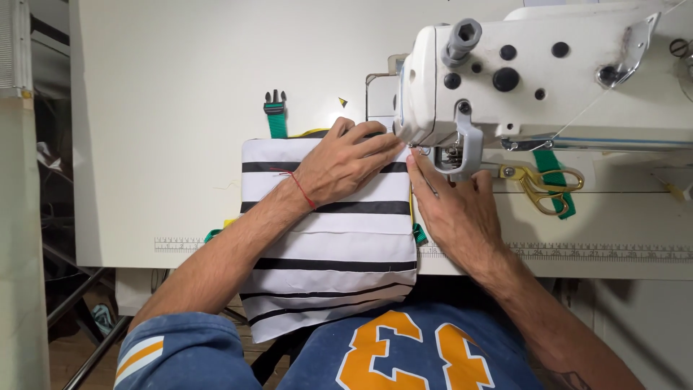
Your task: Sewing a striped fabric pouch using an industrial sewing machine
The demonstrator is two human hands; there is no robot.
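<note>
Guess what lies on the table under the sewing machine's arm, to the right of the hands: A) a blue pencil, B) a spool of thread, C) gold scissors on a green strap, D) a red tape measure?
C: gold-handled scissors lie across a green strap on the white table, right of the right hand.

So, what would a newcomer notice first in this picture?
Probably the striped fabric in the middle, black on white, hanging off the table's near edge. The left hand presses flat on it, and the right hand rests beside the needle of the white sewing machine. Gold scissors lie to the right.
</note>
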